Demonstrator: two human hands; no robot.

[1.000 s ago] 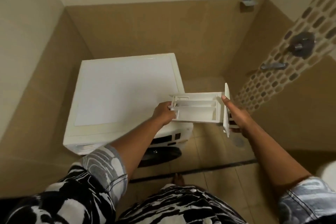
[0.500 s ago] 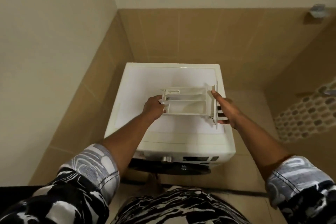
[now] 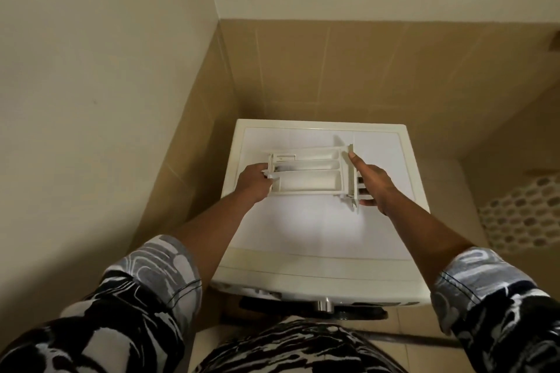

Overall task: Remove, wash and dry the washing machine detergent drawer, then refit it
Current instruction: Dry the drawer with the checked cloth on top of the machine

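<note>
The white detergent drawer [image 3: 309, 174] lies sideways over the top of the white washing machine [image 3: 321, 239], its compartments facing up. My left hand [image 3: 253, 183] grips the drawer's rear end on the left. My right hand [image 3: 371, 182] holds the front panel end on the right, with fingers curled behind the panel and the forefinger up along it. Whether the drawer touches the machine's top I cannot tell.
The machine stands in a corner between a cream wall on the left and tan tiled walls [image 3: 348, 70] behind. A mosaic tile strip [image 3: 524, 215] runs along the right wall. The machine's dark door rim [image 3: 312, 309] shows just below its front edge.
The view has swung left and the machine now sits centred under my hands. Both hands carried the drawer from right of the machine to over its top, farther back.
</note>
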